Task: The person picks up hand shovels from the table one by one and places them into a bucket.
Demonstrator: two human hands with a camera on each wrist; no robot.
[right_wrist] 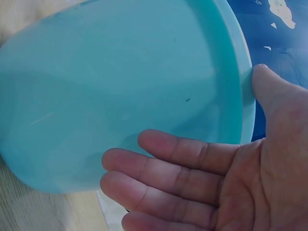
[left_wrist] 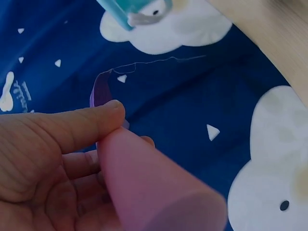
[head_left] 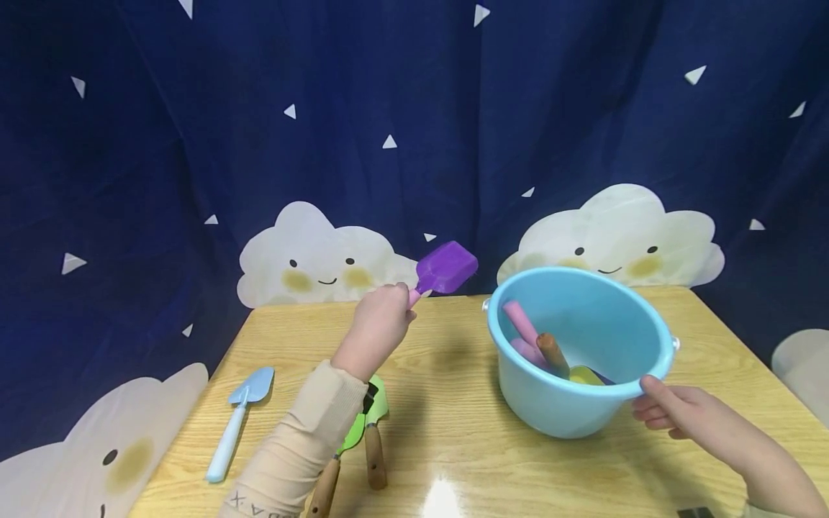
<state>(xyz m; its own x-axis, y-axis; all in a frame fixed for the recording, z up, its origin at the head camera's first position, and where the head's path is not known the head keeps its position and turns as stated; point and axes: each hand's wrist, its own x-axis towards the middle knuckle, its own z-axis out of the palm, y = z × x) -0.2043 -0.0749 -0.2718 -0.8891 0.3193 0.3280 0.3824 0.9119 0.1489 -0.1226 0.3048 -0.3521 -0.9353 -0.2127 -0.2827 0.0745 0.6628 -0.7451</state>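
Note:
My left hand (head_left: 382,316) pinches the pink handle (left_wrist: 159,178) of a toy shovel with a purple blade (head_left: 448,267), raised above the table and left of the bucket. The light blue bucket (head_left: 550,410) stands upright on the right side. My right hand (head_left: 693,417) is at its near right rim, thumb touching the edge and fingers (right_wrist: 163,175) extended beside the outer wall. Inside the bucket are a pink handle (head_left: 520,322), a brown wooden handle (head_left: 552,354) and a yellow-green piece (head_left: 585,375); their lower parts are hidden by the wall.
A light blue toy trowel (head_left: 241,417) lies at the table's left. Two green tools with wooden handles (head_left: 375,453) lie partly under my left forearm. Behind the wooden table (head_left: 453,403) hangs a dark blue curtain (head_left: 388,86) with clouds and white triangles.

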